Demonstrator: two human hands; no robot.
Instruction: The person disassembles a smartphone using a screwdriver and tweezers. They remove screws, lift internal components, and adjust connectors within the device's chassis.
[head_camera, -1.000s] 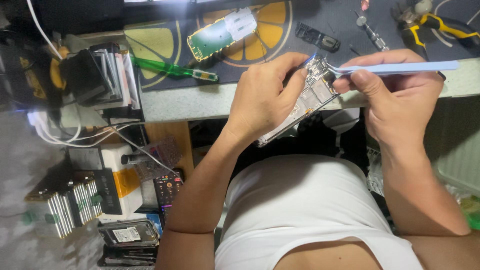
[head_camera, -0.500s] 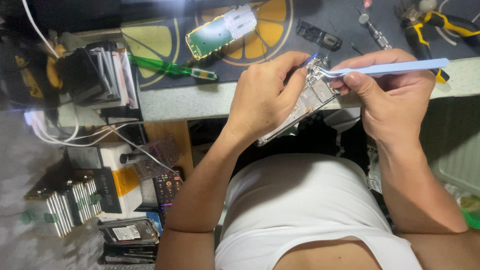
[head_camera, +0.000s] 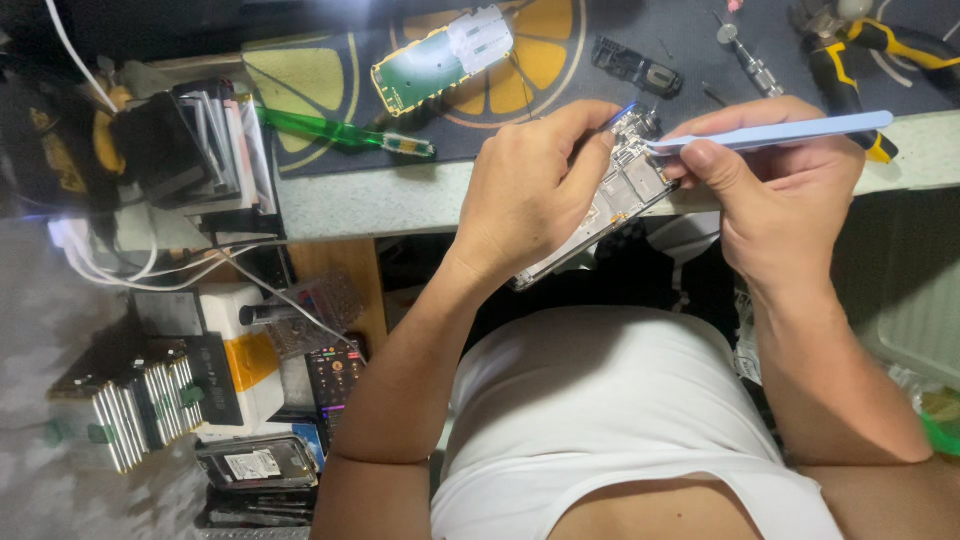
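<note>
My left hand (head_camera: 535, 190) grips an opened phone chassis (head_camera: 615, 195), tilted over the front edge of the workbench, its silver frame and inner parts facing up. My right hand (head_camera: 775, 185) pinches a pair of pale blue tweezers (head_camera: 790, 131), whose tip touches the upper part of the phone's inner board. The fingers of both hands cover much of the phone.
A dark mat with an orange-slice print (head_camera: 520, 70) covers the bench. On it lie a green circuit board (head_camera: 440, 55), a green-handled screwdriver (head_camera: 340, 133), a small black part (head_camera: 635, 65) and yellow-handled pliers (head_camera: 850, 60). Boxes, cables and a remote (head_camera: 333, 375) crowd the lower left.
Both hands and the phone hold almost the same pose; the tweezers' tip has shifted slightly on the board. The view has drifted a little.
</note>
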